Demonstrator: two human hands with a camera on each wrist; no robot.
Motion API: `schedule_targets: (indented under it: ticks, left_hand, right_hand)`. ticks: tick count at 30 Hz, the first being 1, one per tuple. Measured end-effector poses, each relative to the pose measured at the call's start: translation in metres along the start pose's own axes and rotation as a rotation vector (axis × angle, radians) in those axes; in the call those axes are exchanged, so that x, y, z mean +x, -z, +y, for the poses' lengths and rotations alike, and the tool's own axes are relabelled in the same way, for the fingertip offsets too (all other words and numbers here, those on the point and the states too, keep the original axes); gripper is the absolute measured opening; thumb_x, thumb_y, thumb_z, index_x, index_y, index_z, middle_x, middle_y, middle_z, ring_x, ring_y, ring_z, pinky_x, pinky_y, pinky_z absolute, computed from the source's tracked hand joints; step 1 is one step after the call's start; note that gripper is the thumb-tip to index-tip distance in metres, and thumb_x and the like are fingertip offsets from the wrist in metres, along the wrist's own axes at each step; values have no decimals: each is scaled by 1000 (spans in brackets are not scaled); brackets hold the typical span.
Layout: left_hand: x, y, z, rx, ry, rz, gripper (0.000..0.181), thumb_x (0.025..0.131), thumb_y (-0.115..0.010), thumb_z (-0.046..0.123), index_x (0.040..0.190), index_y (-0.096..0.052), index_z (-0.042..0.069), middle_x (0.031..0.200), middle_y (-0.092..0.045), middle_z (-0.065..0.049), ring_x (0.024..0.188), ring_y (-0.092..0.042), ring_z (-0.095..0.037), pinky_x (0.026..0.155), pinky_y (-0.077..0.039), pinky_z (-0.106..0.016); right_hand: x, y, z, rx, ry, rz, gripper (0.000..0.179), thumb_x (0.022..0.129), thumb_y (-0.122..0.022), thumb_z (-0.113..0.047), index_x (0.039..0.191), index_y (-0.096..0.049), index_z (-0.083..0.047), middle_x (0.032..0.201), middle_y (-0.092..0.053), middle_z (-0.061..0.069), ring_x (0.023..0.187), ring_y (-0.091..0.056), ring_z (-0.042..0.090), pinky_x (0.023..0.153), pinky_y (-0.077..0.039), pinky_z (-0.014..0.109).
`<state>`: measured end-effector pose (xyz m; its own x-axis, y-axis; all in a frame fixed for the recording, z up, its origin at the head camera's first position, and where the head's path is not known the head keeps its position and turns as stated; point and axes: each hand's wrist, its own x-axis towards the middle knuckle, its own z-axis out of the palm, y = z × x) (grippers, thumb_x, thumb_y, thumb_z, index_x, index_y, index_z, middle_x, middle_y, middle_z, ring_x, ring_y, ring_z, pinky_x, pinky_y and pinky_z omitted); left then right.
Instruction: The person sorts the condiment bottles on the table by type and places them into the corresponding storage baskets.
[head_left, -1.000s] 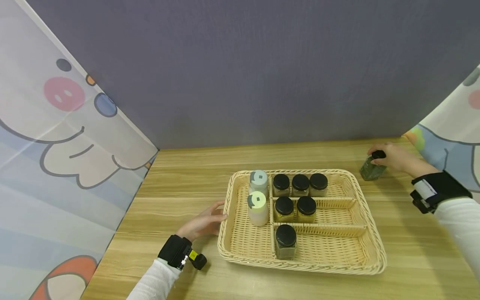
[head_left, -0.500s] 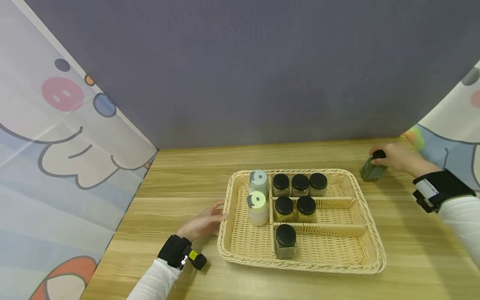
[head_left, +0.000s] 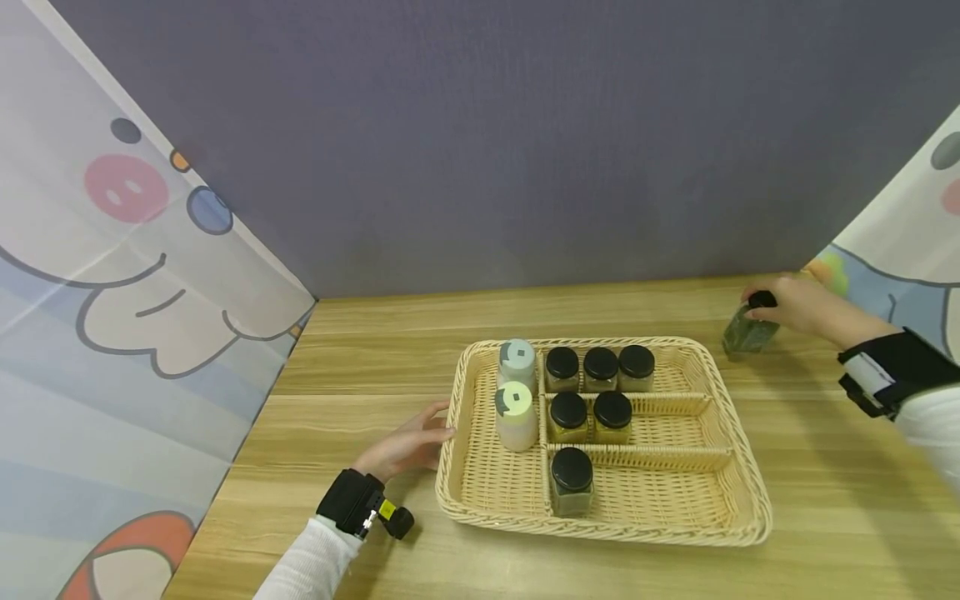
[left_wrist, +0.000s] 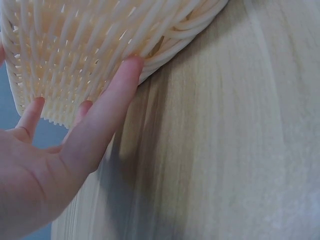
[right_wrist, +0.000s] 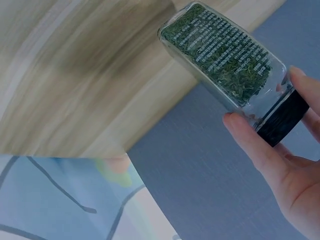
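My right hand [head_left: 806, 308] pinches a glass spice jar [head_left: 742, 335] by its black cap, near the table's far right corner. In the right wrist view the jar [right_wrist: 220, 55] holds dried green herbs behind white lettering. The thumb and fingers grip around its neck and cap. My left hand [head_left: 405, 446] touches the outer left wall of a woven basket [head_left: 600, 528] with extended fingers. The left wrist view has the fingertips [left_wrist: 131, 65] against the wicker weave [left_wrist: 90, 40]. Some left fingers are partly hidden.
Two pale bottles, one green-topped [head_left: 517, 427] and one blue-topped [head_left: 517, 360], stand in the basket's left compartment. Black-lidded jars fill parts of its right compartments: three at the back, two in the middle [head_left: 612, 421], one in front [head_left: 572, 487]. A grey wall [head_left: 525, 167] rises behind.
The right hand and the herb jar have shifted slightly rightward and up in the head view. The left hand and the basket have stayed put.
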<state>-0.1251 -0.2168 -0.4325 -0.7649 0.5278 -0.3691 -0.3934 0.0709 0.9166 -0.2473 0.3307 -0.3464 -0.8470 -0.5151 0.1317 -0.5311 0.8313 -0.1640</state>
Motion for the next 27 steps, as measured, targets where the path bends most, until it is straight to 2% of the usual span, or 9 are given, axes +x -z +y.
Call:
schedule_targets:
  ticks: [12,19,27]
  left_hand:
    - [1,2,-1,1,2,5,53,88,-48,10,132,-20,15,125,-40,-24,103,-49,-33,82,-46,-54]
    - [1,0,-1,0,7,14,54,87,-50,11,133,-20,16,124,-41,-23,103,-49,-33,82,-46,-55]
    - [1,0,0,10,3,17,55,87,-50,12,133,-20,15,122,-42,-22,102,-50,-33,81,-47,-54]
  right_hand:
    - [1,16,-13,-40,-63,-68,29,78,-63,-13,99,-55,5,78,-60,18,69,-53,35,57,-48,50]
    - [1,23,-21,-40,-62,-61,28,78,-63,-13,100,-55,3,78,-59,16,69,-49,32,48,-43,40]
    - [1,28,-28,-72,-45,-51,28,77,-65,-14,99,-56,1,75,-58,13,64,-48,27,43,-40,36]
